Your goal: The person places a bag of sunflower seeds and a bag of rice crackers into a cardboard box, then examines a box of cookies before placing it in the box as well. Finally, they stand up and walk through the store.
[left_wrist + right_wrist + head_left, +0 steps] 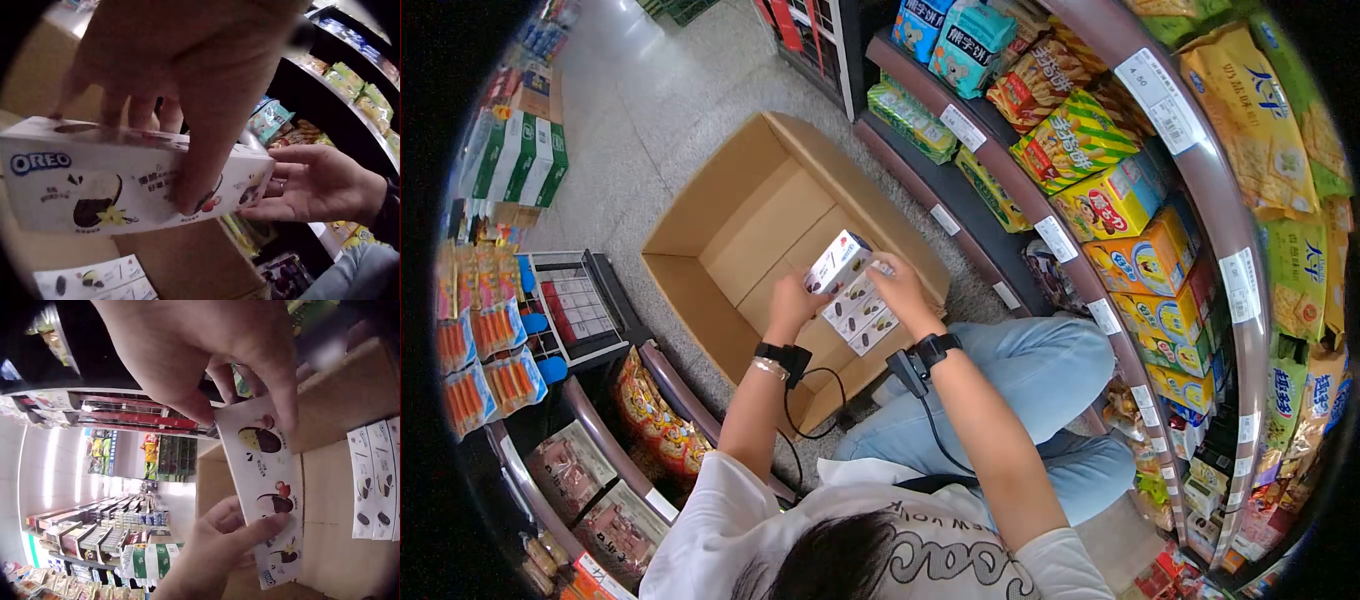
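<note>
A white Oreo box (pixel 837 262) (pixel 44 194) (pixel 250 469) is held between both hands above an open cardboard carton (pixel 730 240). The left hand (pixel 794 303) (pixel 181 69) (pixel 212 550) grips it with the thumb on one printed face and the fingers over another side. At the other end the right hand (pixel 902 290) (pixel 325 187) (pixel 212 350) pinches the box between thumb and fingers. Several similar white boxes (pixel 862 318) (pixel 94 281) (pixel 374 481) lie side by side in the carton, below the held one.
Shelves of snack packs (pixel 1140 250) curve along the right side, with a price-tag rail (pixel 1055 238). To the left stand a low shelf with packets (pixel 655 415) and a wire rack (pixel 575 300). Green and white cartons (pixel 520 155) are farther back. The person's bent legs (pixel 1010 400) are beside the carton.
</note>
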Demonstrator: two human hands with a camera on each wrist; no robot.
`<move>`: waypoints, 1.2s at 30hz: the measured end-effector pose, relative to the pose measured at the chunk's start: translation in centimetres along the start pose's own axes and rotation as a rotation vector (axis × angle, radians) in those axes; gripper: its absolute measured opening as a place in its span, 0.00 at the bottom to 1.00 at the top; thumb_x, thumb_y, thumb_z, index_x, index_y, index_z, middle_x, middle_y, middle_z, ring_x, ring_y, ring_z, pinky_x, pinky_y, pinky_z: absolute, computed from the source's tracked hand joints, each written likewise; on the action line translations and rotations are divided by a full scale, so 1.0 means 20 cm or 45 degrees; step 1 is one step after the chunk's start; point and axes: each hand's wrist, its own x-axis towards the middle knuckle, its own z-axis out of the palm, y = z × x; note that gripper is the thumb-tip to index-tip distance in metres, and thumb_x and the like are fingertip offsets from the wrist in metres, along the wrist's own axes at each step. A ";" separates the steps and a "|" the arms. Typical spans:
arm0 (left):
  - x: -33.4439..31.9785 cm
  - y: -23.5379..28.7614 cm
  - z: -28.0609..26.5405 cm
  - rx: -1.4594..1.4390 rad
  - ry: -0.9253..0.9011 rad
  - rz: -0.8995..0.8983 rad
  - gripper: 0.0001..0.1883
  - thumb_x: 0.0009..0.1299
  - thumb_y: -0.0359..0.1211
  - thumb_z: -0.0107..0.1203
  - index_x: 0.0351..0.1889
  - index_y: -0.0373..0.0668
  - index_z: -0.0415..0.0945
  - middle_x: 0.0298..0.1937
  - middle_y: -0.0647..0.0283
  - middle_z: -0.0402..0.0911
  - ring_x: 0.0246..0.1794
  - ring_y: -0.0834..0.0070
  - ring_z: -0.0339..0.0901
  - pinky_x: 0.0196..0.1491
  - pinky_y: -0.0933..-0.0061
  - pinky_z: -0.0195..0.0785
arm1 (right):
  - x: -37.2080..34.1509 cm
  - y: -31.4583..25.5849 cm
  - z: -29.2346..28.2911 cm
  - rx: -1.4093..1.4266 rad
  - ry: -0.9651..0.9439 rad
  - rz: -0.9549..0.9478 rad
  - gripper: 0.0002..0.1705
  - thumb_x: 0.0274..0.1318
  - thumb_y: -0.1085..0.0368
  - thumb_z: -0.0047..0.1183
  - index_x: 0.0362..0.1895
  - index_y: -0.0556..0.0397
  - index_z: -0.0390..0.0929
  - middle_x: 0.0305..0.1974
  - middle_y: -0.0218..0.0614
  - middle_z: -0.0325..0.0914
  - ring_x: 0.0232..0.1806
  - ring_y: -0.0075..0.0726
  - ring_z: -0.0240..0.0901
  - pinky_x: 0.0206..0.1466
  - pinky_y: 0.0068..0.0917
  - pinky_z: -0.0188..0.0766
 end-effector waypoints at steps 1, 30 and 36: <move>0.05 -0.05 0.03 0.086 0.059 0.026 0.24 0.45 0.37 0.70 0.40 0.40 0.79 0.34 0.53 0.81 0.35 0.60 0.80 0.39 0.62 0.72 | 0.00 0.03 -0.01 -0.005 -0.014 0.000 0.22 0.55 0.57 0.54 0.51 0.56 0.73 0.47 0.47 0.77 0.50 0.42 0.74 0.52 0.32 0.68; 0.61 -0.51 0.68 0.392 0.014 0.154 0.27 0.57 0.23 0.50 0.59 0.36 0.66 0.54 0.45 0.74 0.54 0.48 0.70 0.52 0.56 0.69 | -0.04 0.01 -0.18 0.404 0.046 0.562 0.30 0.66 0.42 0.37 0.57 0.53 0.67 0.52 0.40 0.74 0.50 0.37 0.72 0.53 0.37 0.67; 0.62 -0.64 0.64 0.064 0.255 0.199 0.23 0.58 0.24 0.49 0.55 0.30 0.68 0.48 0.39 0.76 0.48 0.47 0.75 0.50 0.58 0.69 | -0.03 -0.01 -0.19 0.420 0.107 0.527 0.30 0.66 0.42 0.36 0.57 0.54 0.68 0.51 0.41 0.75 0.48 0.37 0.73 0.51 0.36 0.68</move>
